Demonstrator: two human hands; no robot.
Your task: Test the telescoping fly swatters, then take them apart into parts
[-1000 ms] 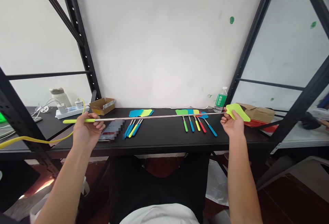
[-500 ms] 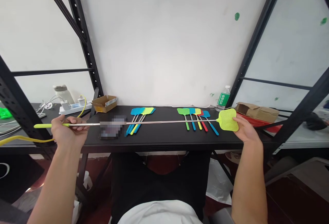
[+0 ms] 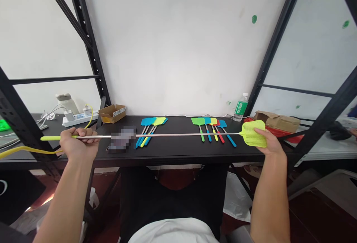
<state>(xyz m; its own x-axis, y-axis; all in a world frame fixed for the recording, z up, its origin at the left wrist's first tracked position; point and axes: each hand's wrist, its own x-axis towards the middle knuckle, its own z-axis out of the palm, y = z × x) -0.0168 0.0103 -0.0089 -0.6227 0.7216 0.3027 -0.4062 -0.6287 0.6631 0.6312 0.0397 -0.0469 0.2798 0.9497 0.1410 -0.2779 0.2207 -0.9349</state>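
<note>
A yellow-green fly swatter (image 3: 178, 135) with a long thin metal shaft stretches level across the view, above the table's front part. My left hand (image 3: 80, 143) is closed round it where the handle meets the shaft, and the handle's end sticks out to the left. At the other end, my right hand (image 3: 269, 142) pinches the outer edge of the perforated swatter head. Behind the shaft lie two groups of fly swatters: blue and yellow ones (image 3: 150, 121) at left centre, and green, blue, yellow and red ones (image 3: 209, 121) at right centre.
An open cardboard box (image 3: 112, 114) and a power strip (image 3: 79, 119) are on the left, with a pixelated flat object (image 3: 122, 139) nearer. A water bottle (image 3: 241, 108) and a brown paper package (image 3: 281, 121) stand right. Black metal posts (image 3: 275, 46) frame the black table (image 3: 173, 154).
My left hand has moved left with the handle, and the swatter spans a longer stretch. My right hand has shifted from the head's neck to its outer edge.
</note>
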